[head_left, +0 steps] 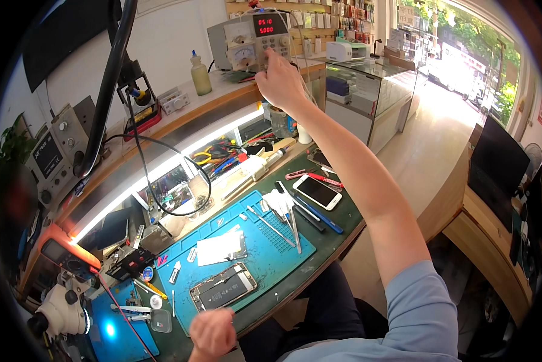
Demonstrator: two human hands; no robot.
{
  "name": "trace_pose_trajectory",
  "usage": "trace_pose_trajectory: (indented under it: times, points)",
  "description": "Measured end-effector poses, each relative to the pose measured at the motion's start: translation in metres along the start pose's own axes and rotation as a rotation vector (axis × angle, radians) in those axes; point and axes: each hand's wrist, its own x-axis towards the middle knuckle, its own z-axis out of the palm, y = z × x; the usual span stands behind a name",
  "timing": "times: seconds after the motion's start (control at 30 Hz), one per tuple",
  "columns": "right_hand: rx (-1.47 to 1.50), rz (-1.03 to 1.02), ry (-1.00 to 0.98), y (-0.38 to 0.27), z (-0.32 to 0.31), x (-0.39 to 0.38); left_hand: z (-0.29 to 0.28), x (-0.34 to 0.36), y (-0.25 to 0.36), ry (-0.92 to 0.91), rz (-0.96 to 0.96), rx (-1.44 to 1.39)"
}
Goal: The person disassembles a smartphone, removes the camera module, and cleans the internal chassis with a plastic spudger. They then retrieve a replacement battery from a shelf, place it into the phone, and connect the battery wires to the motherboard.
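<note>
"Where's the power supply [250, 37]?"
"Far shelf [224, 92], likely for easy reading; the right hand [281, 82] points, index finger at its front."
"Left hand [213, 333]?"
"Curled, near the opened phone [225, 291] on the mat [271, 253]; can't tell if it's gripping anything."

The person wears a plain, pale blue-grey shirt [355, 351] with a loose short sleeve [418, 301] that ends above the right elbow. The right hand [280, 81] and left hand [213, 333] are bare, the left one blurred. The trousers [330, 301] are dark, navy to near-black.
</note>
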Motion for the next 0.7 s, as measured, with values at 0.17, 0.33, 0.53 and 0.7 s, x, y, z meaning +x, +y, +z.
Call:
trace_pose_trajectory:
  times: [0.17,0.33,0.53,0.7]
  points:
    - [-0.02,-0.042,0.007,-0.001,0.001,0.003,-0.007,-0.05,0.059,-0.083,0.03,-0.382]
    - [0.062,0.076,-0.033,0.006,-0.009,0.005,0.013,-0.098,0.06,-0.337,-0.255,-0.498]
    - [0.071,0.03,0.033,0.027,0.003,-0.003,0.057,-0.135,-0.005,-0.457,-0.886,-0.396]
    - [0.056,-0.024,0.027,0.029,0.001,-0.001,0.087,-0.168,-0.055,-0.493,-1.154,-0.377]
